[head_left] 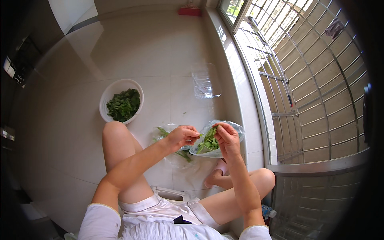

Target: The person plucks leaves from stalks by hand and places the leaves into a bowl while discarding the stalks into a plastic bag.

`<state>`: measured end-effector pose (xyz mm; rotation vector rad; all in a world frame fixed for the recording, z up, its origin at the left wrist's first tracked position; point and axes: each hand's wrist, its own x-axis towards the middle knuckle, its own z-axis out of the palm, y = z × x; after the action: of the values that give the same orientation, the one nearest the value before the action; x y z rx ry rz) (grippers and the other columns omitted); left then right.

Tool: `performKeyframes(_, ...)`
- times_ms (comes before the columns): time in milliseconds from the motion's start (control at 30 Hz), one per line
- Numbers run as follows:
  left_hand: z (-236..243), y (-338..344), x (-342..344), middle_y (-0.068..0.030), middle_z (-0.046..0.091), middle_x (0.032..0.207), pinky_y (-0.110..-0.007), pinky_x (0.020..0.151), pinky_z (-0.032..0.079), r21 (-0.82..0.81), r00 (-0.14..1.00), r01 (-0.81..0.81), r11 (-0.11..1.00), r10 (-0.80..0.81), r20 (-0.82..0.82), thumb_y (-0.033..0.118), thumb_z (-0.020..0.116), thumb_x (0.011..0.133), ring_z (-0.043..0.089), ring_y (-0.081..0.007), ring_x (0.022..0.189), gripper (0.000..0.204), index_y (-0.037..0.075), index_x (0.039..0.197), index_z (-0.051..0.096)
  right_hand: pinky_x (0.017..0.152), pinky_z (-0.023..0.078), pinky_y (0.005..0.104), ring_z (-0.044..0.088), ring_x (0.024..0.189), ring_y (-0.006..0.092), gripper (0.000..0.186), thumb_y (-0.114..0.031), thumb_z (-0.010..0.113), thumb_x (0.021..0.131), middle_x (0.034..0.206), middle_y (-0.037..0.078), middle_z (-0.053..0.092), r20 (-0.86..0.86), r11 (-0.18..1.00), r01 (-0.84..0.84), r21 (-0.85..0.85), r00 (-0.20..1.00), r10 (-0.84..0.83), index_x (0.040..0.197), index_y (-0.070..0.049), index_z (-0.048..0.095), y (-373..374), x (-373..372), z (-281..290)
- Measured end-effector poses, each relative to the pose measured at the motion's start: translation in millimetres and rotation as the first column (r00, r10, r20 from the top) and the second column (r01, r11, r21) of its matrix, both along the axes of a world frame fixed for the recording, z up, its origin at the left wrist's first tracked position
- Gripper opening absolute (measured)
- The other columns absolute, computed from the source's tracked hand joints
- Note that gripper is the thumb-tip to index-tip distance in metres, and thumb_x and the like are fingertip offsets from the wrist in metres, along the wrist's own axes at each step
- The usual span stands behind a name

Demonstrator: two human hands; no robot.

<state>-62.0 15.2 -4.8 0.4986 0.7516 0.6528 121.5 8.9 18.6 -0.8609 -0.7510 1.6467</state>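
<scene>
My left hand is closed in a pinch, with a bit of green stem at its fingertips. Close by on the right, my right hand pinches a leafy green sprig. Both hands are above a clear plastic bag that lies open on the floor with green stalks inside. Partly hidden by my left hand and forearm, more stalks rest on thin clear plastic. Beyond my left knee stands a white basket holding a heap of dark green leaves.
A clear plastic tray lies on the tiled floor beside the wall ledge. Window bars run along the right. A red dustpan is at the far wall. Between my legs is a white stool edge; a bottle is at lower right.
</scene>
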Motion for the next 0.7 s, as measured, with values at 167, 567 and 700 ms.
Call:
performKeyframes(167, -5, 0, 3, -0.0026, 0.053, 0.067, -0.023, 0.059, 0.040, 0.026, 0.999, 0.003, 1.000, -0.001, -0.051, 0.010, 0.057, 0.072, 0.049, -0.0096, 0.061, 0.006, 0.007, 0.070, 0.052, 0.058, 0.043, 0.0166, 0.052, 0.064, 0.0061, 0.010, -0.004, 0.050, 0.080, 0.082, 0.005, 0.058, -0.023, 0.991, 0.089, 0.096, 0.996, -0.087, 0.088, -0.001, 0.056, 9, 27, 15)
performKeyframes(567, -35, 7, 63, -0.0090, 0.057, 0.084, -0.026, 0.069, 0.043, 0.866, 0.561, 0.480, 0.141, 0.710, -0.427, 0.018, 0.059, 0.071, 0.055, -0.0174, 0.075, 0.025, 0.005, 0.092, 0.059, 0.055, 0.042, 0.0169, 0.052, 0.060, 0.0065, 0.010, -0.001, 0.052, 0.076, 0.073, 0.005, 0.058, 0.302, 0.962, 0.060, 0.265, 0.943, -0.142, 0.084, 0.002, 0.058, 14, 37, 28)
performKeyframes(700, -5, 22, 47, -0.0045, 0.057, 0.080, -0.023, 0.065, 0.042, 0.701, 0.798, 0.073, 0.709, 0.380, -0.468, 0.014, 0.056, 0.076, 0.053, -0.0101, 0.072, 0.016, 0.003, 0.088, 0.059, 0.056, 0.042, 0.0167, 0.053, 0.063, 0.0066, 0.010, -0.001, 0.053, 0.076, 0.072, 0.004, 0.058, 0.421, 0.974, -0.030, 0.225, 0.904, -0.070, 0.083, 0.002, 0.058, 13, 37, 25)
